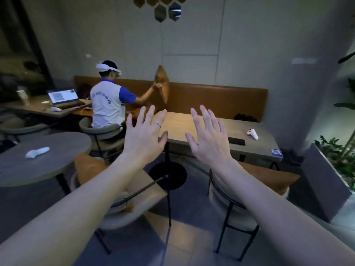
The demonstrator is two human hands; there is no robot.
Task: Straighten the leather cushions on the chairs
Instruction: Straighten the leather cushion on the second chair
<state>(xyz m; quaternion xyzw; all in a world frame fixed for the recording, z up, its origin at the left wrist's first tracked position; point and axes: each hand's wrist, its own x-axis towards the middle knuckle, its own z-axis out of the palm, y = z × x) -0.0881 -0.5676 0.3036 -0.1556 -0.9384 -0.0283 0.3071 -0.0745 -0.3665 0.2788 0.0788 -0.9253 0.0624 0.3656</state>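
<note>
My left hand (145, 131) and my right hand (208, 135) are stretched out in front of me, fingers spread, holding nothing. Below them stand two chairs. The left chair (123, 214) carries an orange-brown leather cushion (87, 169) leaning against its back, partly hidden by my left arm. The right chair (236, 210) holds another brown leather cushion (269, 177) lying tilted towards the right. Both hands hover well above the cushions, touching neither. At the back, a seated person (109, 104) holds up a third leather cushion (162, 85) by the bench.
A long wooden table (221, 129) stands behind the chairs with a white controller (252, 133) and a dark phone (236, 141) on it. A round table (40, 160) with another controller is at left. A planter (326, 179) stands at right. A brown bench (211, 98) lines the wall.
</note>
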